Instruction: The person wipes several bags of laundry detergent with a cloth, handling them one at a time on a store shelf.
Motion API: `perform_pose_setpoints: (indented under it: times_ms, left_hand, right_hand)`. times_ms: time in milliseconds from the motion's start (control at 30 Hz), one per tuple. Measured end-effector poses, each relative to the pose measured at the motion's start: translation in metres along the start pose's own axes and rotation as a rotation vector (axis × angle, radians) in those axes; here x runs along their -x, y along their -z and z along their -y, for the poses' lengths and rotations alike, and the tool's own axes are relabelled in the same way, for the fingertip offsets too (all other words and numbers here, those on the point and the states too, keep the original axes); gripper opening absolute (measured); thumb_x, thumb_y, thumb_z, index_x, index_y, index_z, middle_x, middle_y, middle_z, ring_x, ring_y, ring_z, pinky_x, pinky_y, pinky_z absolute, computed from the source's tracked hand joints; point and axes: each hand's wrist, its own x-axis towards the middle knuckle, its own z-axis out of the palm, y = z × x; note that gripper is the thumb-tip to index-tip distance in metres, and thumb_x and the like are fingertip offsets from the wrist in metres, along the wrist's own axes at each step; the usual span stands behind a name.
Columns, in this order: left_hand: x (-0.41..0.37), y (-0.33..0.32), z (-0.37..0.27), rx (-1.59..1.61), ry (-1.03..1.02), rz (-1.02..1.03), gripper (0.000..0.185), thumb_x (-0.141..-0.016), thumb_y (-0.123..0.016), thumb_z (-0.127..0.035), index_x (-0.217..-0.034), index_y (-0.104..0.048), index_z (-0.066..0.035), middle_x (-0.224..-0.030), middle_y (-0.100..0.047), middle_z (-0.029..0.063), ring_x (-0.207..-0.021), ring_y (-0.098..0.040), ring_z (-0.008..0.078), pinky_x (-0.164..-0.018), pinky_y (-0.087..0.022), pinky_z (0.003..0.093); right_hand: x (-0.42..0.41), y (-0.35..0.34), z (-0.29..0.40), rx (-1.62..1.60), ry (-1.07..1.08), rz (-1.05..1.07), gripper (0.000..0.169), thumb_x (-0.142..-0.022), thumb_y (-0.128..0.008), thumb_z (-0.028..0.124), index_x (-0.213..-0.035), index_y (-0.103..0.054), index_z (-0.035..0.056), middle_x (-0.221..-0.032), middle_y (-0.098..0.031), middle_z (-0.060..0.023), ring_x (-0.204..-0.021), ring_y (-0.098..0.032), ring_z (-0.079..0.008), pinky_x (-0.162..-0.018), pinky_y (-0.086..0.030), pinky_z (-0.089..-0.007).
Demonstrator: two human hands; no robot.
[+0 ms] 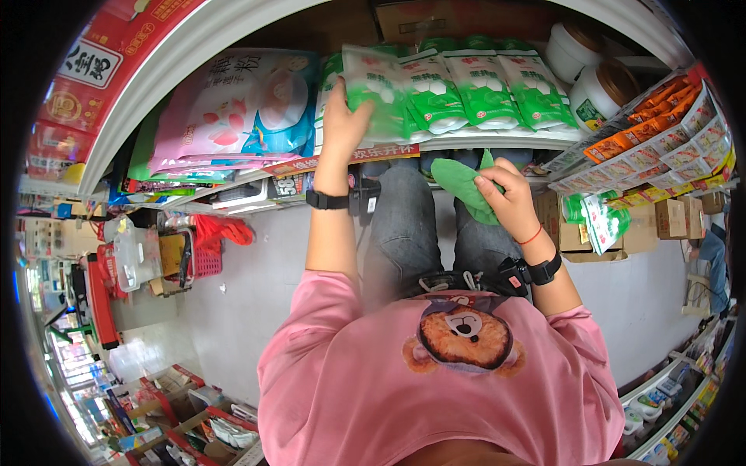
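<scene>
My left hand [345, 119] is at the shelf, its fingers and thumb around the left edge of a blurred green and white packet [382, 93]. Similar green and white packets [481, 87] stand in a row to the right of it. Pink and blue bags [233, 110] are stacked to the left. Over my right knee, my right hand [504, 195] grips a folded green cloth [460, 180], in front of the shelf edge.
White jars with brown lids [603, 90] stand at the shelf's right end, beside hanging strips of sachets [658, 151]. Cardboard boxes [641, 227] sit on the floor at right. A pink basket [207, 256] and a clear plastic bin [134, 256] are at left.
</scene>
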Motion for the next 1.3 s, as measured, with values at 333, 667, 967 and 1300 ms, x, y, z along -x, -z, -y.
perform_pose_setpoints:
  times_ms: [333,667,967,1300]
  left_hand:
    - [0.026,-0.007,0.009,-0.500,-0.147,0.091,0.042,-0.075,-0.074,-0.022,-0.115,-0.066,-0.012,-0.135,-0.045,0.0292,-0.126,-0.041,0.0430,-0.103,-0.035,0.0463]
    - [0.087,-0.102,-0.080,0.020,-0.132,0.605,0.061,-0.075,-0.076,-0.017,-0.128,-0.049,-0.002,-0.117,-0.057,0.0157,-0.107,-0.056,0.0261,-0.089,-0.048,0.0358]
    - [0.100,-0.171,-0.070,0.244,0.110,0.670,0.028,-0.086,-0.055,0.006,-0.113,-0.052,0.000,-0.106,-0.061,0.0093,-0.092,-0.061,0.0150,-0.078,-0.052,0.0276]
    - [0.131,-0.236,-0.091,0.152,-0.069,1.141,0.055,-0.085,-0.055,0.005,-0.138,-0.041,-0.005,-0.138,-0.041,0.0096,-0.126,-0.044,0.0203,-0.103,-0.040,0.0332]
  right_hand:
    - [0.014,0.012,-0.030,-0.227,-0.251,-0.056,0.018,-0.090,-0.061,0.015,-0.089,-0.064,-0.0027,-0.083,-0.061,-0.0046,-0.080,-0.056,-0.0132,-0.073,-0.044,-0.0264]
    - [0.026,0.016,-0.058,-0.644,-0.398,-0.325,0.032,-0.094,-0.057,0.027,-0.107,-0.061,-0.0017,-0.096,-0.063,-0.0031,-0.085,-0.056,-0.0097,-0.075,-0.047,-0.0263]
    - [0.055,0.054,-0.052,-0.695,-0.338,-0.294,0.027,-0.091,-0.063,0.031,-0.091,-0.059,0.0049,-0.086,-0.056,0.0014,-0.081,-0.051,-0.0050,-0.071,-0.045,-0.0244]
    - [0.134,0.086,-0.139,-0.907,-0.556,-0.561,0.026,-0.086,-0.057,0.009,-0.112,-0.057,0.0039,-0.101,-0.061,-0.0049,-0.089,-0.060,-0.0142,-0.077,-0.051,-0.0272]
